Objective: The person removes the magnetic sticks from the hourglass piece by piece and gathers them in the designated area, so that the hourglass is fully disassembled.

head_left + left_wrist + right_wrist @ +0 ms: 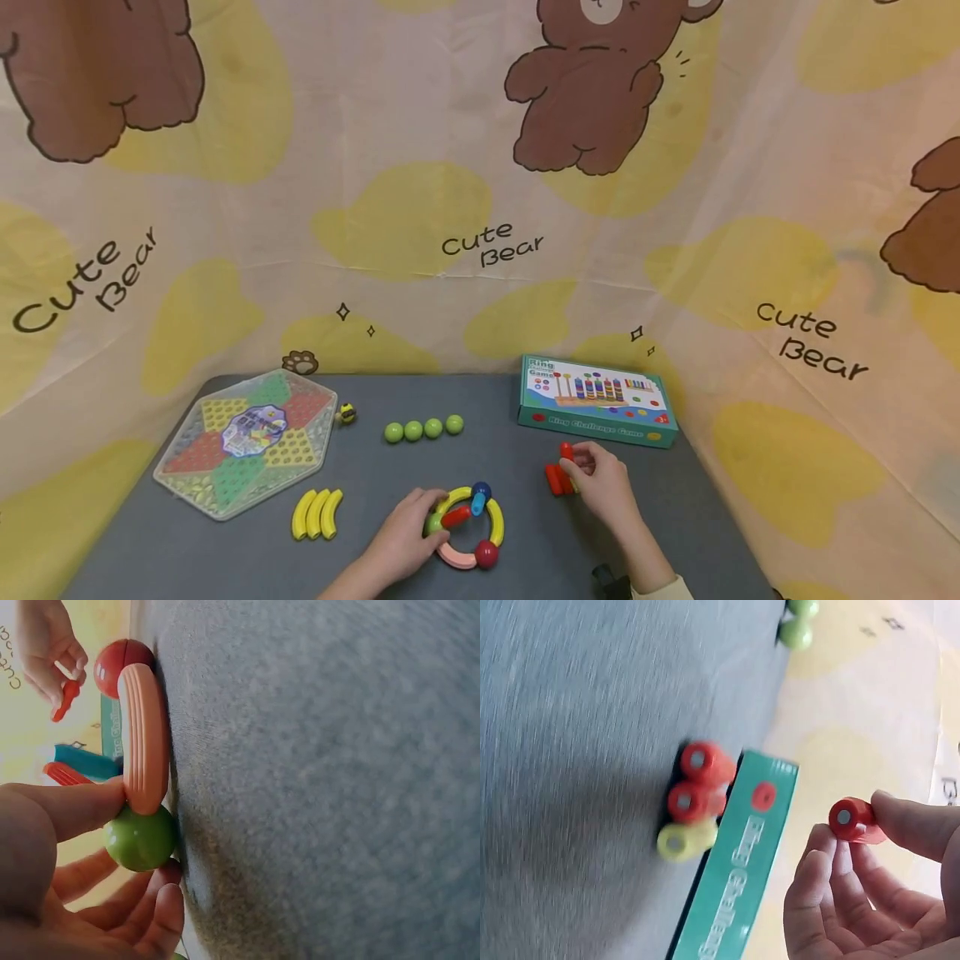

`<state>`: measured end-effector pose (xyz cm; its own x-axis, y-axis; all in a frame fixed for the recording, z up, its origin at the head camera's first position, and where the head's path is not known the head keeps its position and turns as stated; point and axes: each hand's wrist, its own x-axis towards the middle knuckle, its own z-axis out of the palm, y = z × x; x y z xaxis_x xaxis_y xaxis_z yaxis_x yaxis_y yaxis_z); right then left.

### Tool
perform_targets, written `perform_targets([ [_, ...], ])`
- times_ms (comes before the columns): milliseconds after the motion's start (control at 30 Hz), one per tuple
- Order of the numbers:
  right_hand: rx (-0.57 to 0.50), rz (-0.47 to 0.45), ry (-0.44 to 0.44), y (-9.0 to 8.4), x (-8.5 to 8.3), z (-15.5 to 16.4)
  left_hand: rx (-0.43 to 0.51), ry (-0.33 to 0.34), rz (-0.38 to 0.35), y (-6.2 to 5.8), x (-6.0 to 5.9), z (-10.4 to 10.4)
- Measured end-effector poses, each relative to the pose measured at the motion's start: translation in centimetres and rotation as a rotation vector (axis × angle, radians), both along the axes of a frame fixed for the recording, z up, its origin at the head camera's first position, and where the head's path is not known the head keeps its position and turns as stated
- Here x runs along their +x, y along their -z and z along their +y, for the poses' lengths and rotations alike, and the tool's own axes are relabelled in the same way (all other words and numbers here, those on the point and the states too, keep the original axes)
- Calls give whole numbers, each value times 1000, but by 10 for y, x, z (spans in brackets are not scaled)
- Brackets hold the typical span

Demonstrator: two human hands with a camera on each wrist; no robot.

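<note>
Right hand (pixel 600 483) pinches a short red rod (pixel 853 820) between thumb and fingertips, lifted off the grey mat (pixel 510 450), its round end facing the wrist camera. Left hand (pixel 405 533) grips the green ball (pixel 141 838) of a ring of curved pieces (pixel 468 529). More rods (pixel 694 799) lie beside the closed teal game box (pixel 596 404).
</note>
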<state>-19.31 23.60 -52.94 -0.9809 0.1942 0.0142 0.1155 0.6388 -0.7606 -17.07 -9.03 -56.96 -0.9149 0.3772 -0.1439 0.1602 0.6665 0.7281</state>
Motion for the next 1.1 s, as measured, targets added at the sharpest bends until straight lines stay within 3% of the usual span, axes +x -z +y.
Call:
perform_targets([
  [133,21,-5,13,2,-3,15,-28,-50,13,1,1,1],
  [300,49,-8,17,11,-8,27,-61,-123,-39,0,-2,2],
  [600,81,-62,24,26,-14,38,75,-137,-66,-1,-2,2],
  [867,104,-149,20,41,-16,44,37,-49,-100,-1,-1,4],
  [1100,106,-127,13,46,-16,44,37,-59,-85,0,0,4],
])
